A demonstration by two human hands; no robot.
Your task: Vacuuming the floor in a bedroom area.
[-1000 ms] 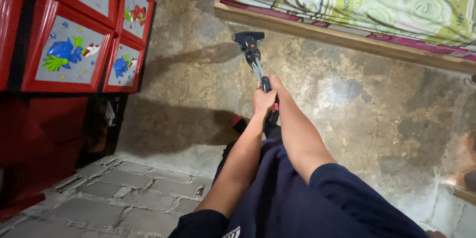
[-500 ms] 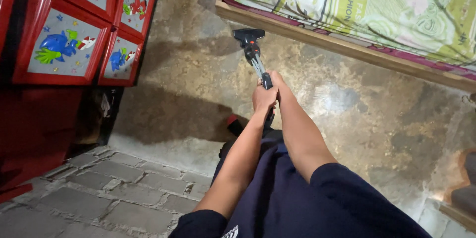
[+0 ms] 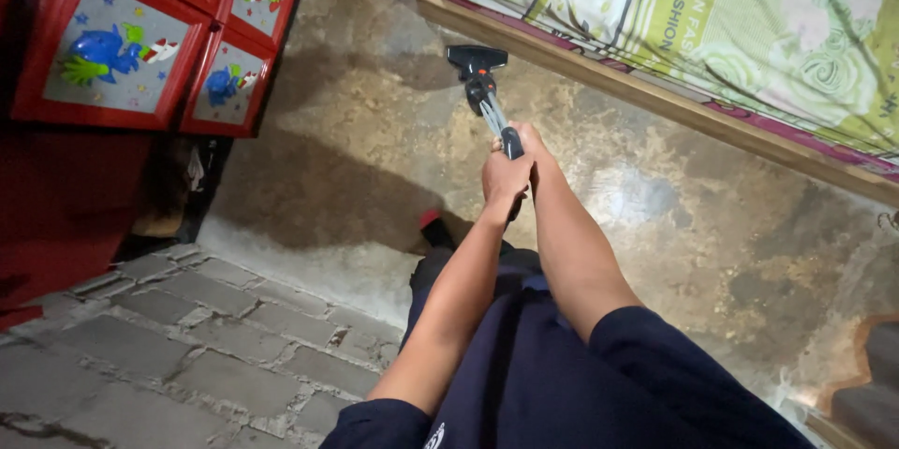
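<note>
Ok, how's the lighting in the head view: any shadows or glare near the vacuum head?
Head view: a broad dark shadow lies on the floor left of both hands; a pale glare patch sits to their right; the vacuum head is sharp, its own shadow stretching left; the frame edges bend.

Both hands [image 3: 510,171] grip a vacuum wand [image 3: 488,101] over concrete floor [image 3: 393,149].
</note>
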